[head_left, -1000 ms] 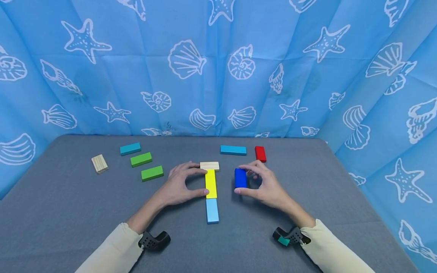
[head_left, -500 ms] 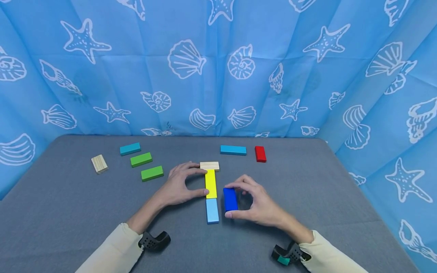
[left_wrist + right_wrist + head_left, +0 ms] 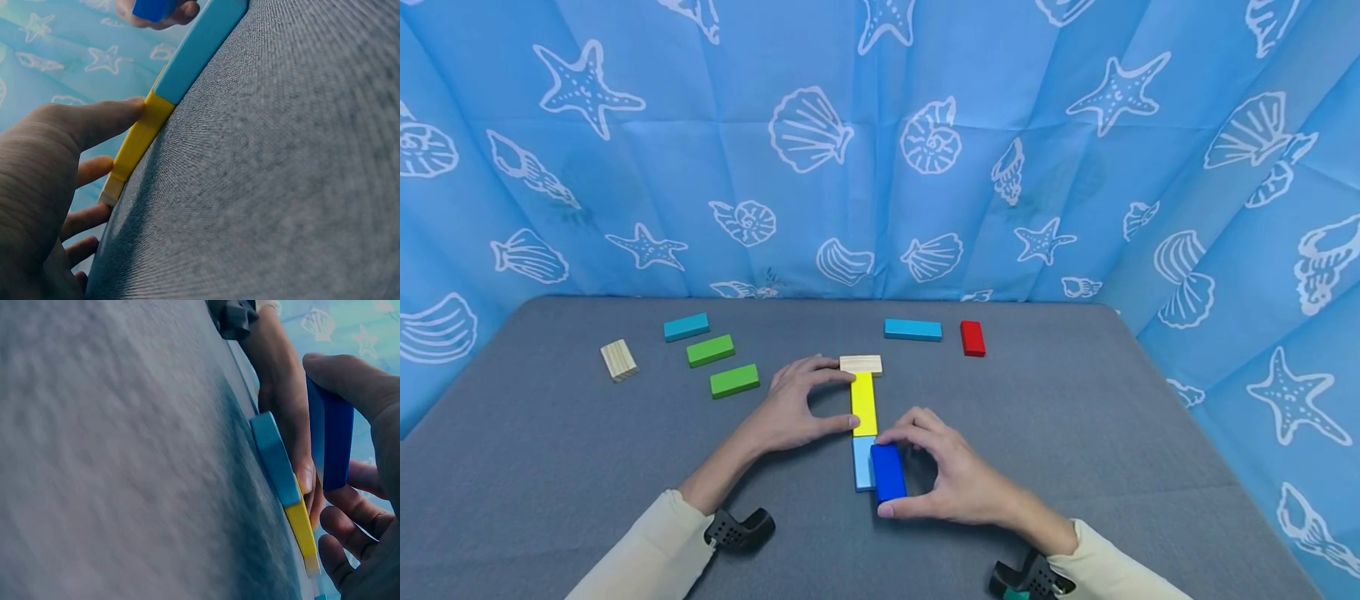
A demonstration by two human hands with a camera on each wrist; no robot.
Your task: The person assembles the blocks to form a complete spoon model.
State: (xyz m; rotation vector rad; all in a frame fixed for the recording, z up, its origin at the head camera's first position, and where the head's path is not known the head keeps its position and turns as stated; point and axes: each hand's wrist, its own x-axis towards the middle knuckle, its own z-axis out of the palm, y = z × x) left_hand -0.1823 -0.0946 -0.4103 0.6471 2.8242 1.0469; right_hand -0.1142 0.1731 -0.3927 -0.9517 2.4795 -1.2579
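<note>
My right hand [image 3: 951, 479] holds a dark blue block [image 3: 888, 472] lengthwise between thumb and fingers. In the right wrist view that blue block [image 3: 334, 440] is raised off the cloth, and from above it overlaps the light blue block [image 3: 862, 463]. The thumb and index fingertips of my left hand [image 3: 801, 404] touch the left side of a yellow block [image 3: 863, 404]. This yellow block [image 3: 142, 134] lies end to end with the light blue block [image 3: 197, 53] in the left wrist view. A pale wooden block [image 3: 861, 365] lies crosswise at the yellow one's far end.
Two green blocks [image 3: 734, 381], a teal block [image 3: 686, 327] and a wooden block [image 3: 618, 360] lie at the left on the grey cloth [image 3: 550, 467]. At the back right are a blue block [image 3: 912, 330] and a red block [image 3: 972, 338]. A patterned curtain [image 3: 880, 183] hangs behind.
My right hand has carried the dark blue block toward me and to the left, from beside the yellow block to over the light blue one. My left hand stays in place.
</note>
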